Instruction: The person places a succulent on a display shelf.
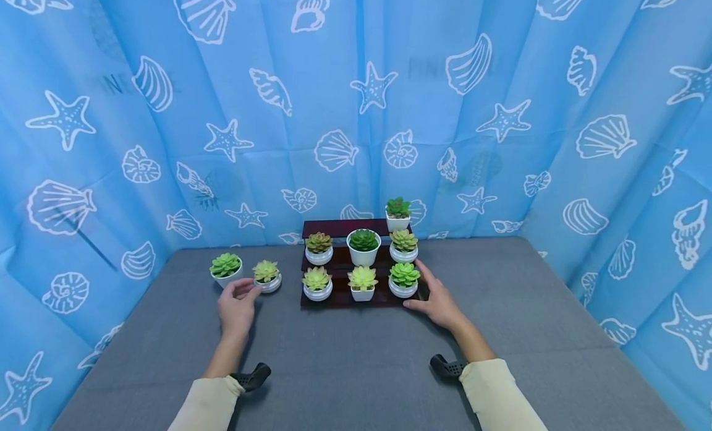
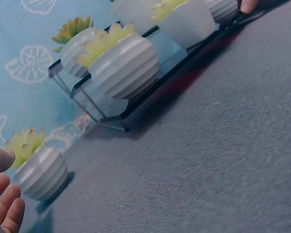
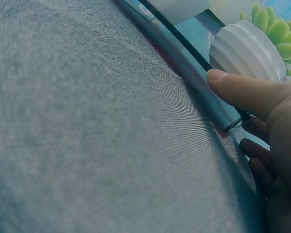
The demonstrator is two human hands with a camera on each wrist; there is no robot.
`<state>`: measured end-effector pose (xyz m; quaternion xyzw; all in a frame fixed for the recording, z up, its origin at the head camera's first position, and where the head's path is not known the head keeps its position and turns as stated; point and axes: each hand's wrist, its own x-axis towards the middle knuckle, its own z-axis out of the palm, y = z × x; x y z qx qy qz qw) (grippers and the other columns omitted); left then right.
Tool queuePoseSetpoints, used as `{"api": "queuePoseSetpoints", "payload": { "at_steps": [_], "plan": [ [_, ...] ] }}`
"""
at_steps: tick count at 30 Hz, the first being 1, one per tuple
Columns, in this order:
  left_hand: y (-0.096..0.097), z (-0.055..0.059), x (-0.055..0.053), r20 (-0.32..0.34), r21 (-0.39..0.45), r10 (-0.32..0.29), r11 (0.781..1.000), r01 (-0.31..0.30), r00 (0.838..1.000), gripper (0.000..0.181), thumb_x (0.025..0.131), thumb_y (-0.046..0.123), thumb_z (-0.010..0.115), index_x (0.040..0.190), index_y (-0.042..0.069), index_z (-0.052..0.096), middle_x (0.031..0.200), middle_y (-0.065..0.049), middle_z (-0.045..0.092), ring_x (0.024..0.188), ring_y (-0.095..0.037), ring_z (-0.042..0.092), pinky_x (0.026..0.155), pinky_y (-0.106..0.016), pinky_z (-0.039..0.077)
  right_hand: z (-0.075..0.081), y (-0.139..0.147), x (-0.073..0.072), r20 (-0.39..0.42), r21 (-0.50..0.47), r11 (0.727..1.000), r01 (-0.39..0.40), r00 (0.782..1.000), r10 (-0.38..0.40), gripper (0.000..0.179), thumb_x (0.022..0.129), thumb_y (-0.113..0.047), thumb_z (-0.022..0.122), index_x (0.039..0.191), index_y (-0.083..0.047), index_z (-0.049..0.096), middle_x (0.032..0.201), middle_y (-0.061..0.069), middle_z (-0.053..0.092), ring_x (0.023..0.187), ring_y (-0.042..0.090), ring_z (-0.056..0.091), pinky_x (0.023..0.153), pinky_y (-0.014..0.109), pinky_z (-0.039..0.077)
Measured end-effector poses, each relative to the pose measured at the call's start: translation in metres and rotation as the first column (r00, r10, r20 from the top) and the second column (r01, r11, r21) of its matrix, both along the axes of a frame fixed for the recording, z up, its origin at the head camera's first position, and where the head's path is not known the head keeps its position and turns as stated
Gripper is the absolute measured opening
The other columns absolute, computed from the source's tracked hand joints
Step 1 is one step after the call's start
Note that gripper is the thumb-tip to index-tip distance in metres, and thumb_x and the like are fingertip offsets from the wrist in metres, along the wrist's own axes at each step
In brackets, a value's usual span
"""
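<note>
My left hand [image 1: 238, 304] is beside a small ribbed white pot [image 1: 271, 285] with a pale yellow-green succulent, fingertips close to its left side. In the left wrist view, the thumb and fingers [image 2: 9, 206] stand apart near that pot. A smooth white pot [image 1: 230, 276] with a bright green succulent stands just beyond the hand's left side. My right hand [image 1: 439, 301] grips the right end of a dark red tiered display rack [image 1: 339, 301]. Its thumb [image 3: 233, 87] lies at the front edge, below a ribbed pot [image 3: 247, 48] with a bright green succulent.
Several potted succulents stand on the lower two tiers, including a larger dark green one [image 1: 364, 251] in the middle. One square pot [image 1: 397, 219] sits at the right of the top tier. A blue seashell curtain [image 1: 334, 109] hangs behind the grey tabletop [image 1: 356, 363].
</note>
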<state>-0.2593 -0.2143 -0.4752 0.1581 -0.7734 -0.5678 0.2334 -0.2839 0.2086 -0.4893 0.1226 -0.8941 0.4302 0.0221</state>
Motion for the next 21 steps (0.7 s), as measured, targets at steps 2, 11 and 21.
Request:
{"api": "queuePoseSetpoints", "payload": {
  "at_steps": [2,11,21],
  "plan": [
    [-0.003,-0.001,-0.002,0.025,0.003,0.002,1.0,-0.002,1.0,0.031,0.09,0.012,0.07,0.118,0.0,0.062,0.111,-0.017,0.063,0.098,-0.024,0.059,0.069,-0.016,0.044,0.0,0.0,0.0,0.004,0.0,1.0,-0.001,1.0,0.001,0.099,0.081,-0.022,0.081,0.156,-0.017,0.018,0.147,0.024,0.039,0.131,0.042,0.038,0.103,0.064,0.03],
    [-0.008,-0.001,-0.011,0.12,0.023,-0.081,0.997,0.078,0.99,0.049,0.09,0.01,0.069,0.133,-0.003,0.049,0.13,-0.022,0.052,0.117,-0.036,0.051,0.095,-0.048,0.045,0.0,-0.001,0.0,0.005,-0.013,1.0,-0.006,1.0,0.006,0.099,0.081,-0.02,0.081,0.156,-0.016,0.017,0.149,0.024,0.037,0.131,0.043,0.038,0.103,0.064,0.03],
    [-0.015,-0.001,-0.022,0.225,0.017,-0.185,0.982,0.186,0.957,0.063,0.089,0.014,0.071,0.142,-0.003,0.041,0.139,-0.025,0.044,0.125,-0.038,0.045,0.101,-0.049,0.04,-0.001,0.0,-0.001,-0.008,-0.011,1.0,-0.016,1.0,0.016,0.098,0.081,-0.019,0.081,0.156,-0.017,0.017,0.149,0.025,0.037,0.131,0.043,0.038,0.102,0.065,0.03]
  ]
}}
